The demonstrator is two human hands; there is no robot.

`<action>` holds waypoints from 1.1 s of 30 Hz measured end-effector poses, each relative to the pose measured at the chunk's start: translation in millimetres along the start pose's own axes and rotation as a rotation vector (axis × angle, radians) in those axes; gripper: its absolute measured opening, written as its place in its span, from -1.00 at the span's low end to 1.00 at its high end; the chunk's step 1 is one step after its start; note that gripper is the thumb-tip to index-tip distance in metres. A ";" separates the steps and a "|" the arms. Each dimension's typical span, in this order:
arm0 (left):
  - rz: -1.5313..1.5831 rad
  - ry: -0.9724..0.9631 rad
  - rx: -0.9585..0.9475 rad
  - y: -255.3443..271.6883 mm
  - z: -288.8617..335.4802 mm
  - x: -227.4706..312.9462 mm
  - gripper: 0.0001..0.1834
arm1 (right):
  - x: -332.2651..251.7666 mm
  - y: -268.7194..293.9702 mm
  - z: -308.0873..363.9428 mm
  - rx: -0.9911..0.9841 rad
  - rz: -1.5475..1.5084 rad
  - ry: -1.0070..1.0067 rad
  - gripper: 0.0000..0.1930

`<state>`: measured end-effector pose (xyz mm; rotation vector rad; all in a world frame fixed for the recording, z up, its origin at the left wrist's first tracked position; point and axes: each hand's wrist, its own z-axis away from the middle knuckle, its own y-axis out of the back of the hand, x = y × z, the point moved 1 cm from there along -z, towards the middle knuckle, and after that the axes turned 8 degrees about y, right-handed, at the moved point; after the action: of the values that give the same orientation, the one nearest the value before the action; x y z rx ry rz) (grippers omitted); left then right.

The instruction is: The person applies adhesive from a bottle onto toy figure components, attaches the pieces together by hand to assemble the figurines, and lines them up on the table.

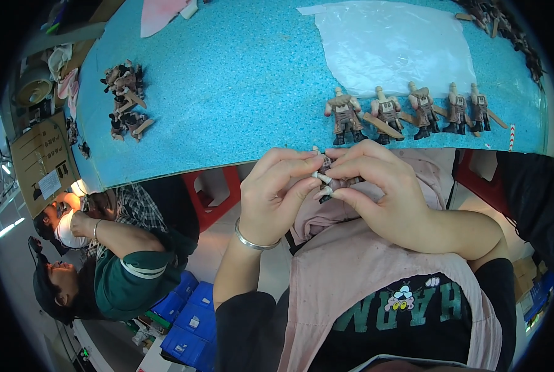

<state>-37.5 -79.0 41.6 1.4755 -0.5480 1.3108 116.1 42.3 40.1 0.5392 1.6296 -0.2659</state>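
Observation:
Just off the table's near edge, my left hand (278,193) and my right hand (382,189) hold one small toy figure (336,183) between them. The fingers of both hands are closed in a pinch on it, and they hide much of its shape. What shows of the figure is brown with pale parts. Beyond my right hand, a row of several similar toy figures (423,110) lies on the blue table (227,93). They have brown aprons, dark boots and flat brown pieces beside them.
Two clusters of figures (125,87) lie at the table's left. A clear plastic sheet (394,46) covers part of the far right, near a dark pile of parts (506,28). At left, a co-worker (125,273) sits by blue bins (190,335). Red stools (218,195) stand under the table.

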 end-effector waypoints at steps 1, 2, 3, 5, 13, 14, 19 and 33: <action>-0.004 -0.009 0.001 1.8 1.0 -0.2 -0.70 | 0.6 0.9 -1.2 -0.009 0.015 0.016 -0.73; 0.012 0.008 0.014 4.5 4.2 -1.9 -0.71 | -3.5 3.1 -3.0 -0.005 0.018 0.024 -0.73; 0.028 0.025 0.028 6.5 6.5 -2.2 -0.71 | -11.2 6.2 -4.8 -0.012 -0.003 0.064 -0.70; 0.160 -0.041 0.126 7.4 12.4 -0.7 -0.71 | -16.8 3.7 -1.8 -0.014 -0.024 0.102 -0.67; 0.323 -0.145 0.331 -9.1 29.0 9.3 -0.69 | -22.3 12.1 -0.5 -0.009 -0.981 -0.521 -0.85; 0.268 -0.160 0.327 -11.8 30.9 9.6 -0.69 | -22.3 12.8 0.5 -0.107 -0.981 -0.554 -0.81; 0.213 -0.087 0.147 -2.6 24.2 4.4 -0.71 | -15.8 11.1 4.8 -0.113 -0.771 -0.373 -0.77; 0.681 -0.012 0.016 -24.0 5.4 24.3 -0.47 | -12.3 12.7 -0.3 -0.058 -0.320 -0.054 -0.84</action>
<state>-7.6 -68.3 55.1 1.3554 -1.1138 1.8230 122.7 51.0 53.9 0.2225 1.6629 -0.4644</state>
